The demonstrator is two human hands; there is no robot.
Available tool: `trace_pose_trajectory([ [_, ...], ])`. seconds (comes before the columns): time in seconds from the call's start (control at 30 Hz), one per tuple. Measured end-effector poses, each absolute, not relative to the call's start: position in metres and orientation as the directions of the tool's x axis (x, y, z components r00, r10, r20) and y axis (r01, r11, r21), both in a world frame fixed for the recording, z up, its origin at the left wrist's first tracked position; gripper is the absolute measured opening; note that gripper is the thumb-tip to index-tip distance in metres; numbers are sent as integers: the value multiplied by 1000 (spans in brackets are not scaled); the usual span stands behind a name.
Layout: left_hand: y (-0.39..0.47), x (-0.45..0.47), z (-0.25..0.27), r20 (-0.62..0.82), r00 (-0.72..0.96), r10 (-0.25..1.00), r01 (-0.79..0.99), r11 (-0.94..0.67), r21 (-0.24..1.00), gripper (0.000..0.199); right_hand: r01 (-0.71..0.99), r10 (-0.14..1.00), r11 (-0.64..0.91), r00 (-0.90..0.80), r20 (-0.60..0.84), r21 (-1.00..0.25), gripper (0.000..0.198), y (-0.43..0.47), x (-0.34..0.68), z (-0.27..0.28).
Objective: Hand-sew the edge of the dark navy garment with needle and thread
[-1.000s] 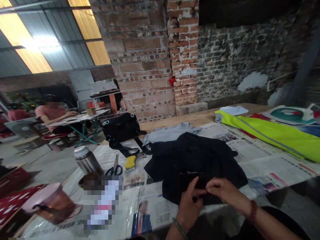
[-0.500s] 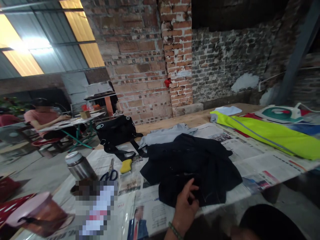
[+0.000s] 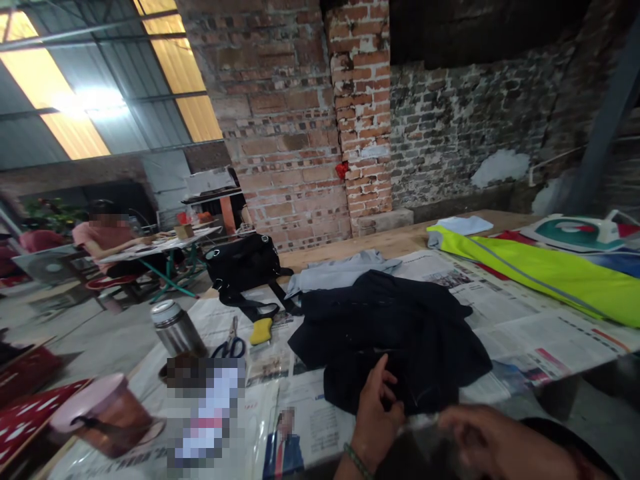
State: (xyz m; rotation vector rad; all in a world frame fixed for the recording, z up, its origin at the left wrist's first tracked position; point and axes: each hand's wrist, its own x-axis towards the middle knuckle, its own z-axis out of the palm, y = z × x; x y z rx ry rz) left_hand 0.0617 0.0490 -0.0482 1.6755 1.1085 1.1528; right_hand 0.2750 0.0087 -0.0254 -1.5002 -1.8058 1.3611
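A dark navy garment (image 3: 400, 333) lies bunched on the newspaper-covered table. My left hand (image 3: 376, 408), with a green bead bracelet at the wrist, is at the garment's near edge. Its index finger points up while the thumb and other fingers curl together; what they hold, if anything, is hidden against the dark cloth. At the lower right, my right hand (image 3: 500, 437) is blurred, its thumb and index finger pinched together towards the left hand. Anything between those fingertips is too small to make out. Behind the navy garment is a light grey cloth (image 3: 345, 269).
Left of the garment are a black bag (image 3: 245, 263), a yellow sponge-like piece (image 3: 261, 331), scissors (image 3: 231, 343), a steel flask (image 3: 179, 330) and a pinkish pot (image 3: 107, 417). A neon-yellow garment (image 3: 540, 270) and an iron (image 3: 575, 232) lie right. A person (image 3: 105, 237) sits farther back.
My right hand has come in from the lower right, close to my left hand. The left hand keeps nearly the same pose at the navy garment. The whole view has shifted slightly.
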Motion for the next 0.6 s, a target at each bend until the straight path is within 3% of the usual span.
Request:
trace_pose_trajectory([
  [0.1,50,61,-51,258,205,944,230,-303,925,78,446,938,-66,-276,-208,-893,31,39,265,-5],
  [0.2,49,61,-53,268,201,942,238,-313,919,79,483,926,-119,-262,-273,-868,34,66,247,1],
  [0.6,47,64,-47,288,230,930,263,-344,901,80,609,833,-158,-340,-436,-777,14,84,231,-7],
])
